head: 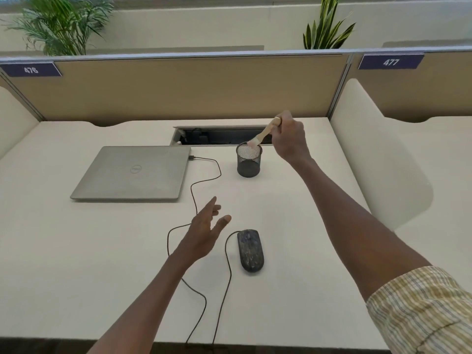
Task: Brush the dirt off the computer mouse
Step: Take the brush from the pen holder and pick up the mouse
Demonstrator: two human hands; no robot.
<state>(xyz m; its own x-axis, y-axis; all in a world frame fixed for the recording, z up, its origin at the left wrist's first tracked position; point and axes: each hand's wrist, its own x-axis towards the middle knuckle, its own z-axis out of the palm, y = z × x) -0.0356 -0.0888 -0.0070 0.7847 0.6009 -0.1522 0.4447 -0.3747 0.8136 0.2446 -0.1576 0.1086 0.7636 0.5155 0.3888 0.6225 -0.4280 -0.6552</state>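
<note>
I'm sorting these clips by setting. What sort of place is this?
Most likely an open-plan office or study hall with numbered desk bays: a partition carries number plates 476 and 477, and a closed laptop and wired mouse lie on the desk.

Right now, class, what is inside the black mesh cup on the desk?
Only the brush's pale bristle end sits at the mesh cup's rim, its handle held by the right hand. The cup's bottom is too dim to judge.

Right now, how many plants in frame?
2. A palm-like plant behind the partition at far left, and a snake plant behind it at right of centre. Their pots are hidden; more could sit outside the frame.
</note>
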